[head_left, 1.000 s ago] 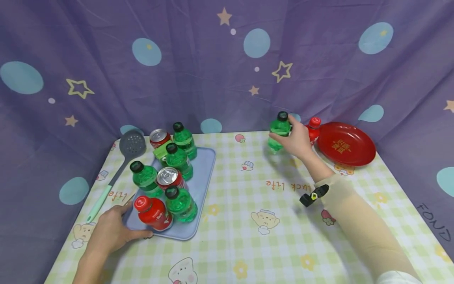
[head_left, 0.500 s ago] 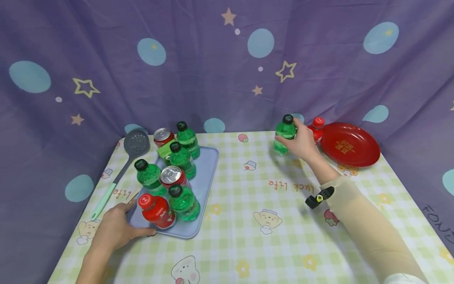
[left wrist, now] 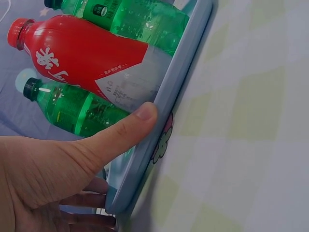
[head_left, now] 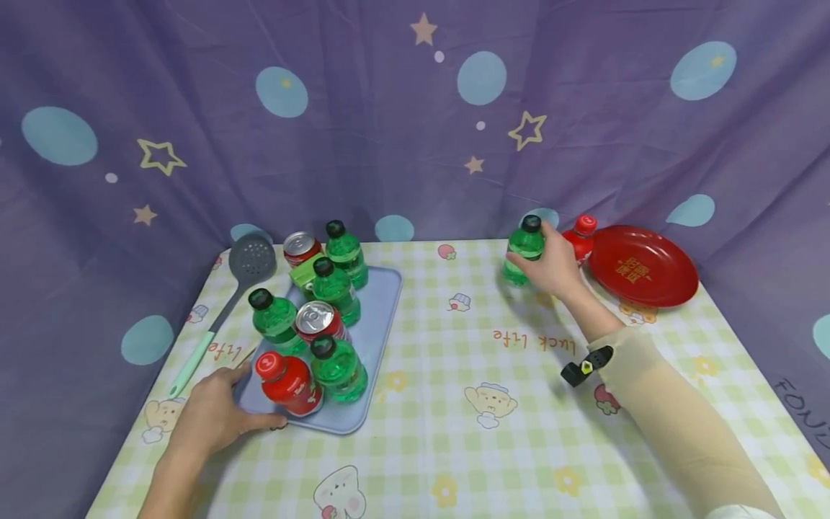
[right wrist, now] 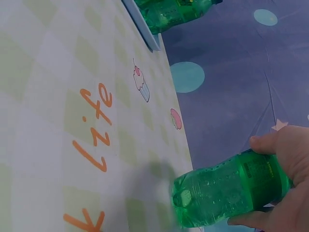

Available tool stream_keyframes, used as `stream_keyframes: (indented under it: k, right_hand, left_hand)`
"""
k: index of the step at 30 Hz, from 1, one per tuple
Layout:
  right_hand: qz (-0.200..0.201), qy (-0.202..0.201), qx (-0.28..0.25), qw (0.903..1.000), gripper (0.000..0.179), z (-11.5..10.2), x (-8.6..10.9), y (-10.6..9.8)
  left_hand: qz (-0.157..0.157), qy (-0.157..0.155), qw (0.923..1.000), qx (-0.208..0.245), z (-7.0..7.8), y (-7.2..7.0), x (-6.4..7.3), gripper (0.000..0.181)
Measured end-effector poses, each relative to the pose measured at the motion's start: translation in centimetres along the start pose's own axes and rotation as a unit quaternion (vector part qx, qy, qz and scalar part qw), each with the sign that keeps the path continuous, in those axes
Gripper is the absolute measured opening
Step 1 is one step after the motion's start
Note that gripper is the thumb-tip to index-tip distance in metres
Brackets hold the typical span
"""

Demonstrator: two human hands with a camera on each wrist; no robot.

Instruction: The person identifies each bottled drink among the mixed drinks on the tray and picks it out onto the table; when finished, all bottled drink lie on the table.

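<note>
At the near left corner of a blue-grey tray (head_left: 380, 346), my left hand (head_left: 210, 412) grips the edge, thumb on the rim and fingers round the corner. Nearest to it stands a red bottle (head_left: 292, 386) in the tray. Around that bottle are several green bottles (head_left: 339, 367), a red can (head_left: 319, 321), another red can (head_left: 300, 246) and a small green box (head_left: 305, 272). My right hand (head_left: 554, 263) holds a green bottle (right wrist: 222, 191) with a black cap by its upper part at the back right, its base close over the tablecloth. Another red bottle (head_left: 581, 234) stands just behind that hand.
A red plate (head_left: 674, 277) with gold characters lies at the back right. Left of the tray lies a slotted skimmer (head_left: 251, 259) with a mint handle. The checked tablecloth (head_left: 428, 404) ends at a purple curtain (head_left: 363, 144) behind.
My right hand has lowered the green bottle slightly toward the table. The left hand keeps its place at the tray corner. The head view has shifted a little.
</note>
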State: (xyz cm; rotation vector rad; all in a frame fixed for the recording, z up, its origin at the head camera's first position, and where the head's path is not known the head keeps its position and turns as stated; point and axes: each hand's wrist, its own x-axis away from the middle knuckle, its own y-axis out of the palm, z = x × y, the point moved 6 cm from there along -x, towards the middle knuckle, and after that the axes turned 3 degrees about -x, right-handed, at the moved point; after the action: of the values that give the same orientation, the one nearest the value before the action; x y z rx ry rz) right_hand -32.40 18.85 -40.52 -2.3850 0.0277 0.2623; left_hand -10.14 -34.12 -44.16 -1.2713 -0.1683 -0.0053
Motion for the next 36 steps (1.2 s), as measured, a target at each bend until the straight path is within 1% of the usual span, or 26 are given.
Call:
stream_keyframes:
  k: [4, 7, 10, 12, 14, 17, 20, 23, 25, 28, 31, 34, 36]
  right_hand:
    - [0.015, 0.003, 0.005, 0.9999, 0.067, 0.0, 0.0, -0.3]
    - [0.036, 0.0, 0.005, 0.9993, 0.066, -0.1, -0.1, -0.6]
    - [0.063, -0.018, 0.002, 0.9979, 0.065, -0.3, -0.4, -1.0]
    - [0.078, -0.037, -0.004, 0.9963, 0.064, -0.8, -0.7, -1.4]
    - [0.09, -0.059, -0.012, 0.9941, 0.062, -1.5, -1.2, -1.9]
    - [0.1, -0.093, -0.019, 0.9905, 0.059, -3.1, -2.0, -2.6]
    - [0.108, -0.133, -0.016, 0.9851, 0.054, -5.2, -2.8, -3.2]
    - [0.113, -0.177, -0.012, 0.9776, 0.052, -7.6, -3.3, -3.4]
    - [0.11, -0.201, -0.009, 0.9733, 0.052, -9.1, -3.5, -3.1]
    - [0.091, -0.22, -0.013, 0.9711, 0.053, -10.9, -3.6, -1.9]
    - [0.07, -0.223, -0.027, 0.972, 0.054, -12.4, -3.7, -0.5]
    - [0.05, -0.223, -0.05, 0.9722, 0.055, -13.8, -4.0, 0.9]
    - [0.035, -0.222, -0.066, 0.9722, 0.055, -14.7, -4.3, 1.9]
  left_hand:
    - [0.002, 0.009, 1.0, -0.004, 0.3, 0.0, -0.2, 0.132]
    - [0.001, 0.01, 0.9999, -0.003, 0.5, 0.0, -0.4, 0.131]
    - [0.001, 0.012, 0.9999, -0.003, 0.7, 0.0, -0.5, 0.13]
    - [0.002, 0.014, 0.9999, -0.003, 0.8, 0.1, -0.5, 0.13]
    - [0.007, 0.021, 0.9998, -0.003, 1.0, 0.0, -0.5, 0.13]
    - [0.009, 0.022, 0.9997, -0.006, 1.0, 0.0, -0.5, 0.131]
    - [0.011, 0.026, 0.9995, -0.011, 1.0, -0.2, -0.5, 0.13]
    - [0.016, 0.032, 0.9993, -0.012, 1.0, -0.5, -0.5, 0.128]
    - [0.017, 0.035, 0.9992, -0.013, 1.0, -0.5, -0.6, 0.126]
    - [0.013, 0.03, 0.9993, -0.016, 0.9, -0.4, -0.5, 0.128]
    - [0.016, 0.036, 0.9991, -0.015, 0.7, -0.3, -0.4, 0.128]
    - [0.021, 0.043, 0.9988, -0.013, 0.6, -0.3, -0.4, 0.128]
    - [0.02, 0.042, 0.9988, -0.013, 0.4, -0.2, -0.4, 0.129]
